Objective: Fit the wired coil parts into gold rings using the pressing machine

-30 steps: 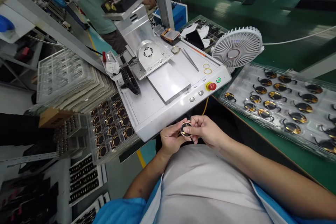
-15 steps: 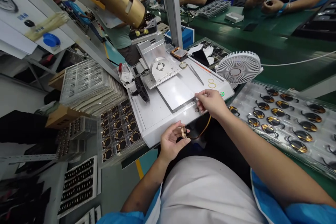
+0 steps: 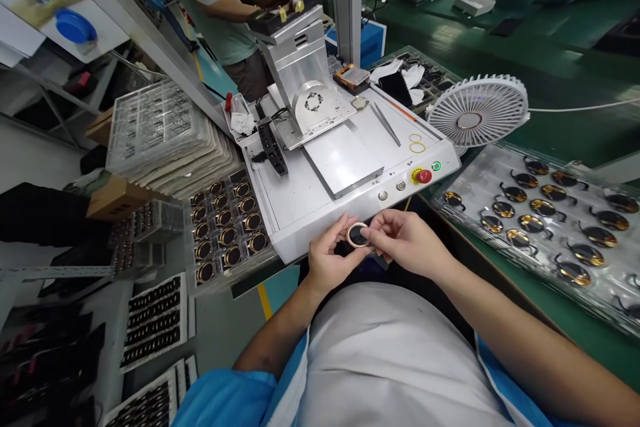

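A round watch case [image 3: 356, 235] with a gold rim and a dark face is in front of my belly, face up. Fingers and thumb of my left hand [image 3: 327, 259] grip its rim from the left. From the right, my right hand [image 3: 405, 240] is closed, its thumb lying over the case's right edge. What its curled fingers touch under the case is hidden. Just beyond both hands is the front edge of a white machine [image 3: 320, 227] with an aluminium fixture [image 3: 313, 107] on top.
Left of the machine, a tray of gold-rimmed cases [image 3: 227, 237] lies beside stacked trays [image 3: 155, 127]. At right are a clear tray of dark round parts with tails [image 3: 543, 207] and a white fan [image 3: 477, 113]. Tweezers [image 3: 385, 123], yellow rings [image 3: 416, 144] and a red button [image 3: 423, 176] are on the machine.
My right hand went up to the machine's front edge, then came back down to the watch case. The case was tipped on edge in my left hand and now faces up.
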Demonstrator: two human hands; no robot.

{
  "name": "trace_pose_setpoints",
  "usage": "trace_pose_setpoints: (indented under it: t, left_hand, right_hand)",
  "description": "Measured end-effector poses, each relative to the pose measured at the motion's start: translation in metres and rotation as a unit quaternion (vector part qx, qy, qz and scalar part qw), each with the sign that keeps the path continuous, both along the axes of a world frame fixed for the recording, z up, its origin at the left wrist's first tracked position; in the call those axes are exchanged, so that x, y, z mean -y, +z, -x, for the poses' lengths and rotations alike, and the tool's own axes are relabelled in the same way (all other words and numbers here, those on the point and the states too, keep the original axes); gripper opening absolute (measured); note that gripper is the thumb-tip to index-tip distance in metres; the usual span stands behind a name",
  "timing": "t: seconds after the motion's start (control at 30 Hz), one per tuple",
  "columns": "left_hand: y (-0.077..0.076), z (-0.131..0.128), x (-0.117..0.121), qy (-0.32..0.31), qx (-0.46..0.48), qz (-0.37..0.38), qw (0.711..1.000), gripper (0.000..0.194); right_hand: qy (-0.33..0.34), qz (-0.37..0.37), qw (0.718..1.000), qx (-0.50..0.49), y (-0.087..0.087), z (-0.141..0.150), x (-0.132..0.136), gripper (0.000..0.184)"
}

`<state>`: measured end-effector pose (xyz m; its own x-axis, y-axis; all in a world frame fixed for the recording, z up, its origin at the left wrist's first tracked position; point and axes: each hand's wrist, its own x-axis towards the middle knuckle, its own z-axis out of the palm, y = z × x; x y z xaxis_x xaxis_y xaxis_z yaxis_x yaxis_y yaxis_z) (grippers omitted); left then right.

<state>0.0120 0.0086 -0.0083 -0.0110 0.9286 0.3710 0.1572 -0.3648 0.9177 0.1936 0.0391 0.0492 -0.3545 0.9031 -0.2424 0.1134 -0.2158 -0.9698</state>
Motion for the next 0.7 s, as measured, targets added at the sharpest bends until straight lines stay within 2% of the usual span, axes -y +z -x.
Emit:
trace_pose_setpoints:
  t: [0.2, 0.37, 0.5, 0.57, 0.6, 0.67, 0.7]
  left_hand:
    - [0.003, -0.001, 0.0, 0.011, 0.001, -0.012, 1.0, 0.074]
    - [0.001, -0.002, 0.001, 0.022, -0.004, -0.008, 1.0, 0.07]
    - [-0.005, -0.004, 0.005, -0.001, -0.011, -0.018, 1.0, 0.073]
    - [-0.009, -0.004, 0.005, -0.034, -0.034, -0.037, 0.998, 0.076]
    - [-0.01, -0.004, 0.005, -0.05, -0.043, -0.047, 0.997, 0.077]
    - [-0.013, -0.002, 0.003, -0.067, -0.046, -0.055, 0.995, 0.072]
    - [-0.014, -0.002, 0.001, -0.067, -0.04, -0.047, 0.996, 0.067]
  right_hand:
    - [-0.003, -0.02, 0.999, 0.03, -0.006, 0.001, -0.001, 0.028]
    - [-0.028, -0.025, 0.999, 0.02, -0.007, 0.004, -0.002, 0.032]
    - [-0.006, 0.042, 0.998, -0.054, -0.007, 0.003, 0.001, 0.047]
    - [-0.011, 0.045, 0.997, -0.064, -0.006, -0.013, 0.003, 0.053]
    - [-0.043, 0.027, 0.998, -0.046, -0.005, -0.028, 0.006, 0.055]
    - [-0.158, -0.032, 0.986, 0.049, -0.001, -0.074, 0.018, 0.054]
    - [-0.231, -0.063, 0.963, 0.121, 0.001, -0.103, 0.028, 0.053]
